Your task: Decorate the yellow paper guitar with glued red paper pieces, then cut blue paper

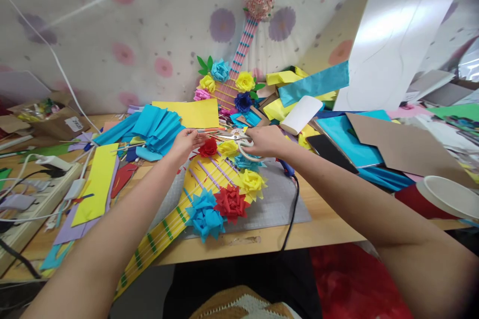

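Observation:
In the middle of the head view, my right hand is closed around the handles of a pair of scissors with pale grips. Their blades point left, toward my left hand. The fingers of that hand are pinched together near the blade tips, on something thin that I cannot make out. Just below both hands lies a yellow paper guitar, its neck slanting toward the lower left. Paper flowers decorate its body, among them a red flower, a blue flower and a yellow flower.
A pink paper guitar leans against the back curtain. Folded blue crepe paper lies at left, near a power strip. Cardboard and a red paper cup are at right. A black cable hangs over the front edge.

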`<state>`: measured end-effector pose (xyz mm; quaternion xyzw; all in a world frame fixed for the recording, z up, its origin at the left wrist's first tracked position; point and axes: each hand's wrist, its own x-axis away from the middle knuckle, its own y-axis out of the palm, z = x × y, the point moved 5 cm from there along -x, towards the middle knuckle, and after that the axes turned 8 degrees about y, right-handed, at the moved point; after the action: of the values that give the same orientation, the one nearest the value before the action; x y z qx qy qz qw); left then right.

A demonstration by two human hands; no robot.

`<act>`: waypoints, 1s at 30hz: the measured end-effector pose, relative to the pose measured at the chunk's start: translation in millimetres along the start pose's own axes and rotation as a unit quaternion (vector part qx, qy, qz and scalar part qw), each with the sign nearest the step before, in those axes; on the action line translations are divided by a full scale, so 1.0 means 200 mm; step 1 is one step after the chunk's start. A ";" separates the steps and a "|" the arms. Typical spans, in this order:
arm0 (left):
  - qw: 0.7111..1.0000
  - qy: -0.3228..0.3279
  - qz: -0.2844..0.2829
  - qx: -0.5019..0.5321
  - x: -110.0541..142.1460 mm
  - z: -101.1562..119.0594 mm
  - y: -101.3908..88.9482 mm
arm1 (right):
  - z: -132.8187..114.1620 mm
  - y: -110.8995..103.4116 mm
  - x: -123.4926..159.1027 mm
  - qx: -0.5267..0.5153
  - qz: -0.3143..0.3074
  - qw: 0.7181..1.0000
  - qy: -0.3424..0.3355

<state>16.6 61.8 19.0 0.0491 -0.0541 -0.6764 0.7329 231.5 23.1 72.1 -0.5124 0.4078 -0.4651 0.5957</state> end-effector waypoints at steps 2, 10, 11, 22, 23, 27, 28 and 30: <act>1.000 -0.009 0.019 0.007 -0.02 -0.01 -0.01 | 0.00 0.00 -0.01 0.007 -0.002 1.000 -0.001; 0.911 0.138 -0.095 -0.376 -0.05 0.06 -0.01 | 0.02 0.01 -0.03 0.015 -0.001 1.000 0.003; 0.883 0.153 -0.121 -0.426 -0.05 0.07 0.00 | 0.01 0.01 -0.03 0.017 -0.002 1.000 0.002; 0.900 0.106 -0.125 -0.404 -0.06 0.11 -0.01 | 0.04 0.00 -0.04 0.006 0.005 1.000 0.015; 0.930 0.096 -0.122 -0.333 -0.05 0.11 0.00 | 0.04 0.00 -0.04 0.002 0.005 1.000 0.021; 0.990 0.035 -0.119 -0.066 0.00 0.09 0.07 | 0.06 0.01 -0.04 -0.025 -0.016 0.998 0.058; 0.993 0.018 -0.118 -0.022 0.01 0.09 0.10 | 0.07 0.01 -0.03 -0.035 -0.023 0.997 0.064; 0.993 -0.011 -0.111 0.031 0.02 0.09 0.16 | 0.08 0.01 -0.02 -0.053 -0.030 0.996 0.072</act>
<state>46.8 60.2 41.0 0.0696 -0.0772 -0.7521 0.6508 245.5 30.4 72.2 -0.5204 0.4581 -0.4959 0.5228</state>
